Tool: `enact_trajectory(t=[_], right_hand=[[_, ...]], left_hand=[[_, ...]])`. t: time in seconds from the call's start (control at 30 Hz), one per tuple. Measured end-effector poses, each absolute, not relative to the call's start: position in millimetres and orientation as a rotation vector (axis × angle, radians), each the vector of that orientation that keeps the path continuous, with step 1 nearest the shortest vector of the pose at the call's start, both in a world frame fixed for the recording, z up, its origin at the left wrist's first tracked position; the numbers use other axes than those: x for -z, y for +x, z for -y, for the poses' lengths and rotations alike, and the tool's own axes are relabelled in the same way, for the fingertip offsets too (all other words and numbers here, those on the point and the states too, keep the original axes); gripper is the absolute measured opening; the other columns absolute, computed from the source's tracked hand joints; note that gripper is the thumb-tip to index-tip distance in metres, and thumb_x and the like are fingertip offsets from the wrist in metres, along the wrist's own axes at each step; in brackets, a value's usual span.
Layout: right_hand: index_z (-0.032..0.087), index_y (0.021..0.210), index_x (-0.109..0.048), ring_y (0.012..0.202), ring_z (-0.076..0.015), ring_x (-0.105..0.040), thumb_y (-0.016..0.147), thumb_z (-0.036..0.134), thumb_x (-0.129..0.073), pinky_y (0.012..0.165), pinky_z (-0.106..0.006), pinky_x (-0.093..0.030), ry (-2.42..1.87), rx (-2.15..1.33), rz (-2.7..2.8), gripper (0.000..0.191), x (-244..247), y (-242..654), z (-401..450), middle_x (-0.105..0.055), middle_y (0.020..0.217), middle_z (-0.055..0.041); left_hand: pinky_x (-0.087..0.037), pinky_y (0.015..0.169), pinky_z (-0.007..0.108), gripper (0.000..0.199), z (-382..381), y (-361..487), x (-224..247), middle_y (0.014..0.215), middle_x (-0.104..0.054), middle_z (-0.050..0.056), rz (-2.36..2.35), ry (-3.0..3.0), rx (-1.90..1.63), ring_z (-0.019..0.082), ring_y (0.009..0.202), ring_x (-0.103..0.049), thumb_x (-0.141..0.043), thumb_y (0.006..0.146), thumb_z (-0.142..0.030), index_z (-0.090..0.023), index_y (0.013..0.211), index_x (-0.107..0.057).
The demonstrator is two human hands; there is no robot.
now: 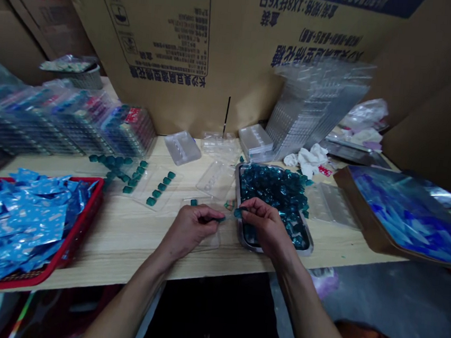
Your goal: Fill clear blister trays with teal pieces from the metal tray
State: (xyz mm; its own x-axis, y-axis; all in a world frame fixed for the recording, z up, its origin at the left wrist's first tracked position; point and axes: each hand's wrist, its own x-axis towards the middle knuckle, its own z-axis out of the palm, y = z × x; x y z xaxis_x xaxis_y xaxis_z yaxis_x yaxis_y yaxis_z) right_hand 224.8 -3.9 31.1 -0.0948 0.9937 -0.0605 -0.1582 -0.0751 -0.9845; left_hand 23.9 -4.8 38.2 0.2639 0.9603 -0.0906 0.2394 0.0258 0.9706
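My left hand (187, 230) pinches a teal piece (218, 219) over a clear tray (213, 240), partly masking it. My right hand (263, 225) pinches a second piece (239, 212) at the left rim of the metal tray (238, 187), heaped with more. Stacked trays (309, 108) stand behind; a red basket (96, 195) flanks left, an open carton (356, 209) right.
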Motion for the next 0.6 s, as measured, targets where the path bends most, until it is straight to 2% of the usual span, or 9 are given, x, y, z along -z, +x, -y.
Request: enact_trajectory(t=[0.13, 0.2, 0.33, 0.43, 0.53, 0.6], right_hand=[[0.019, 0.108, -0.064, 0.077, -0.0140, -0.054, 0.082, 0.024, -0.057, 0.071, -0.025, -0.040, -1.101, -1.312, 1.664, 0.027, -36.9, 231.7, 2.3, -0.064, 0.087, -0.0003], [0.018, 0.109, -0.065, 0.076, -0.0137, -0.054, 0.086, 0.022, -0.051, 0.071, -0.025, -0.040, -1.118, -1.268, 1.886, 0.028, -37.8, 232.2, 2.2, -0.064, 0.086, -0.0003], [0.016, 0.096, -0.066, 0.073, -0.0141, -0.053, 0.090, 0.029, -0.051, 0.068, -0.025, -0.039, -1.159, -1.148, 2.081, 0.020, -35.3, 221.0, 4.2, -0.063, 0.083, -0.0023], [0.017, 0.089, -0.064, 0.075, -0.0141, -0.052, 0.091, 0.023, -0.047, 0.070, -0.025, -0.037, -1.120, -1.125, 2.162, 0.018, -37.3, 212.4, 5.7, -0.062, 0.081, -0.0016], [0.018, 0.071, -0.057, 0.065, -0.0120, -0.045, 0.091, 0.026, -0.047, 0.063, -0.024, -0.033, -1.071, -1.429, 2.227, 0.024, -50.0, 225.4, 5.4, -0.051, 0.065, 0.0028], [0.017, 0.064, -0.054, 0.063, -0.0118, -0.043, 0.089, 0.031, -0.053, 0.061, -0.025, -0.032, -1.021, -1.639, 2.167, 0.028, -62.4, 250.3, 4.0, -0.046, 0.063, 0.0031]], left_hand=[[-0.045, 0.065, 0.024, 0.026, 1.1, 16.9, -42.2, 0.088, -0.074, 0.005, -1.081, 1.475, -0.829, 0.014, 0.072, -0.062, -0.065, 0.079, -0.030, -0.016, 0.099, -0.076], [-0.046, 0.069, 0.026, 0.024, -0.6, 14.7, -44.7, 0.090, -0.073, 0.005, -1.094, 1.579, -0.829, 0.016, 0.078, -0.064, -0.064, 0.082, -0.031, -0.017, 0.097, -0.075], [-0.046, 0.069, 0.026, 0.018, 1.7, 19.6, -52.4, 0.085, -0.069, 0.003, -1.158, 1.891, -0.798, 0.016, 0.078, -0.063, -0.060, 0.085, -0.024, -0.019, 0.095, -0.074], [-0.045, 0.070, 0.026, 0.020, 7.7, 25.5, -60.1, 0.088, -0.067, 0.004, -1.123, 2.070, -0.744, 0.016, 0.080, -0.061, -0.054, 0.088, -0.019, -0.020, 0.096, -0.072], [-0.043, 0.068, 0.025, 0.020, 12.0, 15.3, -66.1, 0.084, -0.066, 0.003, -1.046, 2.104, -0.599, 0.015, 0.076, -0.060, -0.052, 0.091, -0.019, -0.019, 0.091, -0.072], [-0.044, 0.067, 0.025, 0.019, 10.8, -5.5, -67.6, 0.081, -0.067, 0.003, -1.050, 2.025, -0.583, 0.015, 0.074, -0.060, -0.055, 0.090, -0.022, -0.020, 0.086, -0.073]])
